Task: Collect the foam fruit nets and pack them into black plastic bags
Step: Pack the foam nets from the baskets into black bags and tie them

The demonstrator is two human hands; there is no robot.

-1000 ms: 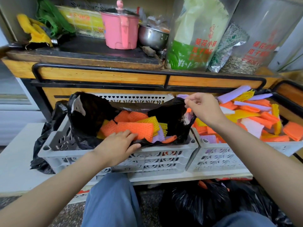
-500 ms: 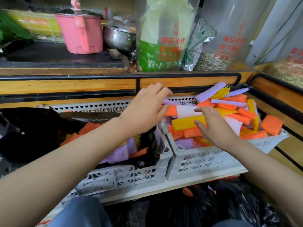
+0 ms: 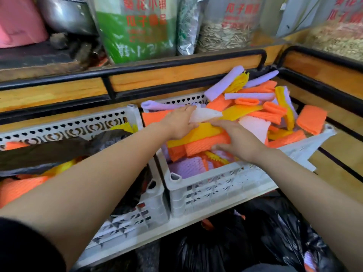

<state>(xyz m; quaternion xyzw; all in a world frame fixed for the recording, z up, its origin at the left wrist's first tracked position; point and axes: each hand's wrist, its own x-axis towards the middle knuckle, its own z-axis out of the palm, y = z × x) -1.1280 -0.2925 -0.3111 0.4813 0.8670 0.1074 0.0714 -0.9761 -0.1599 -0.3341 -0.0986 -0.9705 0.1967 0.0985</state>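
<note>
Foam fruit nets (image 3: pixel 253 114) were mostly heaped in the right crate (image 3: pixel 216 185): orange, yellow, lilac and white, piled above the rim and spilling twd the far right corner. Both arms reached in there, prob bc that's the supply. The black plastic bag (image 3: pixel 49 152) lining the left crate (image 3: pixel 64 122) just beside it looked like the drop spot, so only a short carry leftward. The bag held some orange and yellow nets, so I'd guess the job was midway-ish.

Left hand (image 3: pixel 178 122) had a white net (image 3: pixel 204 114) pinched btw fingers and thumb at the far-left part of the pile. Right hand (image 3: pixel 237 140) lay spread over an orange net (image 3: pixel 204 144), w/ a yellow net (image 3: pixel 196 132) just beside it and the thumb down at the near edge. Couldn't tell if it actually gripped or just pressed. Looked like gathering a bunch from both sides rather than one at a time, imo.

Around: more black bags (image 3: pixel 275 232) on the floor near the person, plus seed bags (image 3: pixel 137 30) and a metal bowl (image 3: pixel 64 14) on the far shelf behind a black rail (image 3: pixel 176 63).

In the way: the bag's mouth sagged partly across its own opening, and the crate walls sat right on the carry path. Nets are light + springy, so loose ones could drop off.
</note>
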